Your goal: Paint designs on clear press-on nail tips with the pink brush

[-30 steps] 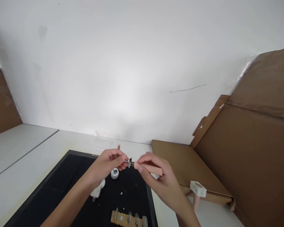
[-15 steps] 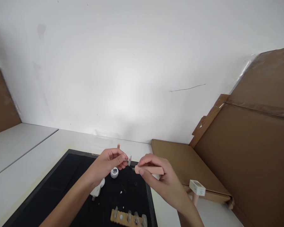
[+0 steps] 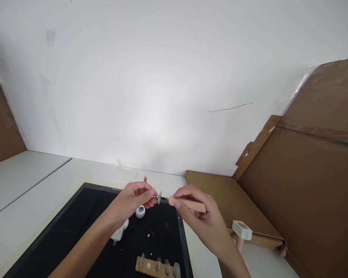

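Note:
My left hand (image 3: 137, 197) pinches a small metal stem that carries a clear, thin disc-like piece (image 3: 159, 197), tilted nearly on edge. To its right, my right hand (image 3: 198, 214) is closed around a pale pink stick-like tool (image 3: 188, 203), whose tip points left at the clear piece with a gap between them. Below my left hand, a small round white jar (image 3: 140, 211) stands on the black mat (image 3: 75, 220). A wooden strip (image 3: 153, 268) with several clear pieces standing on it lies at the mat's near edge.
A white device (image 3: 119, 233) lies partly under my left forearm. At the right are a flat cardboard box (image 3: 220, 197) and a white block on a pink post (image 3: 242, 230). Cardboard panels (image 3: 316, 173) stand farther right. A white wall (image 3: 150, 85) rises behind.
My right hand has moved slightly up and to the right with the pink tool, whose tip is now higher and farther from the mat. My left hand has barely moved.

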The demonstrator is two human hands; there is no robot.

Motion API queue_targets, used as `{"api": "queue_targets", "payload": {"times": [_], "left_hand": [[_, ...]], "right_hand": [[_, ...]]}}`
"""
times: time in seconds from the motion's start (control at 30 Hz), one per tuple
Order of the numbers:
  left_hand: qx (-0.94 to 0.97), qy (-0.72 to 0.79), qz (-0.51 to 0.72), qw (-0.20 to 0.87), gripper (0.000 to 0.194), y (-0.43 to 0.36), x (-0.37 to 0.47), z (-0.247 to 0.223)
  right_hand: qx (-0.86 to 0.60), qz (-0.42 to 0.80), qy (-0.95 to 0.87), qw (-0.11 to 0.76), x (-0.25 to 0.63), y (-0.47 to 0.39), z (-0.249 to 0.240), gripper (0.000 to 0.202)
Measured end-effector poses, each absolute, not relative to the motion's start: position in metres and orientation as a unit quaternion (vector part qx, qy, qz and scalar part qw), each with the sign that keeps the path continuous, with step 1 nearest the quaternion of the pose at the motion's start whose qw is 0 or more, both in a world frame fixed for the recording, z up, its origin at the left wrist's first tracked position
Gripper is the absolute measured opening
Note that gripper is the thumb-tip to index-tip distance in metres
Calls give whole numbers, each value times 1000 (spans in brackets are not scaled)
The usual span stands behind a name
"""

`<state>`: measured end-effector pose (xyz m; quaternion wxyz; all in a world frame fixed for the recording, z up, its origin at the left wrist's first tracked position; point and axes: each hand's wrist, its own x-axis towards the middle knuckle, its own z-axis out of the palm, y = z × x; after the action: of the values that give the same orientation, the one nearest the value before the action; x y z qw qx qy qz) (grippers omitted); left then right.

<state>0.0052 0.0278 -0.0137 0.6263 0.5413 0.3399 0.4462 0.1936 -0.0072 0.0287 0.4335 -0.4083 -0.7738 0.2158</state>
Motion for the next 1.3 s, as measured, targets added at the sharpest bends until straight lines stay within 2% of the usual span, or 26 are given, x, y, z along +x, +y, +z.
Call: {"api": "queue_targets", "payload": {"times": [0.27, 0.43, 0.63, 0.8, 1.0, 1.2, 1.3], "left_hand": [[544, 334, 450, 625, 38, 29, 5, -15], [543, 336, 448, 625, 37, 28, 6, -15], [540, 337, 452, 625, 38, 29, 6, -14], [540, 338, 449, 626, 37, 28, 4, -15], [534, 338, 456, 627, 40, 28, 6, -13], [529, 337, 455, 632, 41, 29, 6, -13], [529, 336, 457, 631, 41, 30, 7, -13]], "right_hand": [[-383, 235, -802, 394, 195, -8, 29, 12], [-399, 200, -779, 441, 193, -9, 28, 10], [-376, 220, -805, 403, 193, -10, 30, 10], [-400, 187, -781, 442, 194, -9, 27, 10], [-370, 220, -815, 388, 194, -10, 28, 9], [-394, 188, -792, 427, 195, -9, 26, 8], [-383, 200, -806, 405, 195, -10, 26, 7]]}}
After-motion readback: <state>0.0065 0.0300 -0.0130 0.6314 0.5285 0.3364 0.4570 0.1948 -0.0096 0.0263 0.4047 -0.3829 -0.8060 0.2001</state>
